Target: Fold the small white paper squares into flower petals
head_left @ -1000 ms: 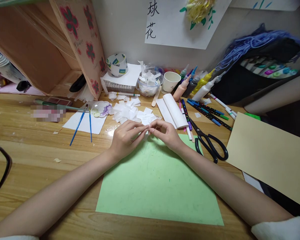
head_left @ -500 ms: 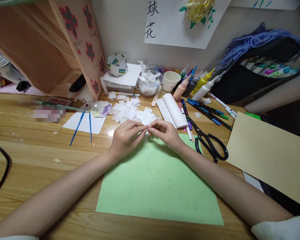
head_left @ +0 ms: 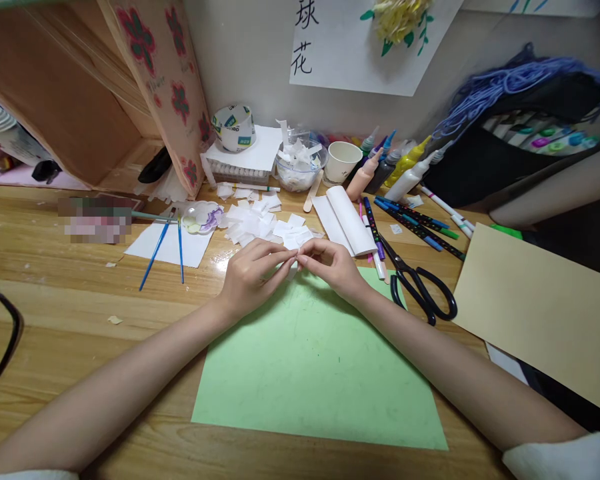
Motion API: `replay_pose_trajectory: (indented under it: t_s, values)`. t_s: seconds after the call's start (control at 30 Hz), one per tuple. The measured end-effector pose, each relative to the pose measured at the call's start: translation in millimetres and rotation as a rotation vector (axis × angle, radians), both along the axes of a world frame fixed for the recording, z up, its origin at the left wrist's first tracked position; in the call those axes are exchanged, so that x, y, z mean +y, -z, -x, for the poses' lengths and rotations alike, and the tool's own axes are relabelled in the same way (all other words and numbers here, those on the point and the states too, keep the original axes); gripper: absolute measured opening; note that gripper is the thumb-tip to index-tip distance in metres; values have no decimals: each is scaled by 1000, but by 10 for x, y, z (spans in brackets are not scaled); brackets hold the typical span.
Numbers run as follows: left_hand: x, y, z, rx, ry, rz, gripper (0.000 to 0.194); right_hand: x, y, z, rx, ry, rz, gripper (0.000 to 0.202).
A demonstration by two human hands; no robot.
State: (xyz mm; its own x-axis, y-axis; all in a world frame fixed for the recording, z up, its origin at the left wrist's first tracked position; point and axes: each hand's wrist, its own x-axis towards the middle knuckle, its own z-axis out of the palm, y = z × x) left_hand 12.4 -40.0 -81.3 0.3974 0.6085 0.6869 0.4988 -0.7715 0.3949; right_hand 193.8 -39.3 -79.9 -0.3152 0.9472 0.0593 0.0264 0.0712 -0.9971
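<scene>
My left hand [head_left: 255,273] and my right hand [head_left: 333,267] meet fingertip to fingertip over the far edge of a green sheet of paper [head_left: 320,373]. Both are closed in a pinch. A tiny white bit shows between the fingertips; it looks like paper, but most of it is hidden. Just beyond the hands lies a loose pile of white paper pieces [head_left: 253,223]. A folded white paper [head_left: 347,220] rests behind my right hand, and black-handled scissors [head_left: 420,287] lie to the right of it.
Paintbrushes [head_left: 160,250] lie on white paper at left. A clear bowl of paper scraps [head_left: 300,163], a paper cup [head_left: 343,163] and paint bottles [head_left: 365,177] stand at the back. Patterned pens [head_left: 415,223] and a tan board [head_left: 540,307] are at right.
The hands keep almost the same pinched pose in the same place. Only a very slight shift of the camera view shows.
</scene>
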Motion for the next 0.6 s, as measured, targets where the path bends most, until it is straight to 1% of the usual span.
replay_pose_trajectory:
  t_s: [0.33,0.47,0.6]
  values:
    - [1,1,-5,16,-2,-7,19,6,28,1,-5,15,-2,18]
    - [-6,0,-1,24,3,-13,21,11,38,2,11,6,-10,15]
    - [-25,-29,-10,-16,-50,-13,21,7,27,8,14,27,-28,12]
